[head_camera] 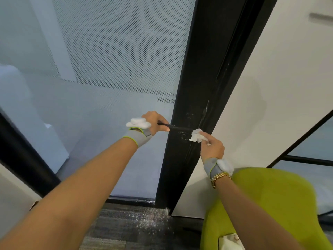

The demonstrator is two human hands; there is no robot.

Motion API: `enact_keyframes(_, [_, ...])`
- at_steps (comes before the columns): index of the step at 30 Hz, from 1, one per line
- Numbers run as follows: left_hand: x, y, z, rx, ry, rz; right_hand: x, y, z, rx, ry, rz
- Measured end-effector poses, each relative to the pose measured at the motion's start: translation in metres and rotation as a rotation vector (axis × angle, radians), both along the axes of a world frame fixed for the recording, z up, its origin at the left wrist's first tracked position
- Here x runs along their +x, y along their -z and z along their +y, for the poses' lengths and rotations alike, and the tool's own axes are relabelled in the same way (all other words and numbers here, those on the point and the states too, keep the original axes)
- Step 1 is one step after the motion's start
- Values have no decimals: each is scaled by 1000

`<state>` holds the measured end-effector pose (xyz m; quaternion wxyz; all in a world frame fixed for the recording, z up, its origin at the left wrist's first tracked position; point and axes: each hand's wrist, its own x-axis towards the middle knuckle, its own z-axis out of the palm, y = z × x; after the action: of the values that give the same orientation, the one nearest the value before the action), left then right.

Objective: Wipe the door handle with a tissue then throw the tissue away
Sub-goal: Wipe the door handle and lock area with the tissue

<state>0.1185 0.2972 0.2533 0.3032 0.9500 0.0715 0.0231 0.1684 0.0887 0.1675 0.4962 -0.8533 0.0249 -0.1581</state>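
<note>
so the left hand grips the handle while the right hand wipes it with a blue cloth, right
Not quite: in the head view the right hand wipes with a white tissue, not a blue cloth. The left hand does grip the handle.

The left hand grips the free end of the black door handle, while the right hand presses a crumpled white tissue against the handle's base — on the dark door frame. A green chair stands lower right.
</note>
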Motion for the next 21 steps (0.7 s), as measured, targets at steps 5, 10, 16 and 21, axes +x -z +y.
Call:
enact_keyframes(5, [0, 4, 4, -97, 0, -37, 12, 4, 3, -323, -240, -145])
enact_keyframes(10, [4, 12, 9, -125, 19, -92, 9, 16, 22, -480, -389, -150])
enact_keyframes(16, [13, 16, 12, -105, 47, -136, 0, 29, 31, -508, -303, -215])
enact_keyframes(21, [12, 20, 14, -92, 70, -140, 6, 32, 36, -520, -273, -162])
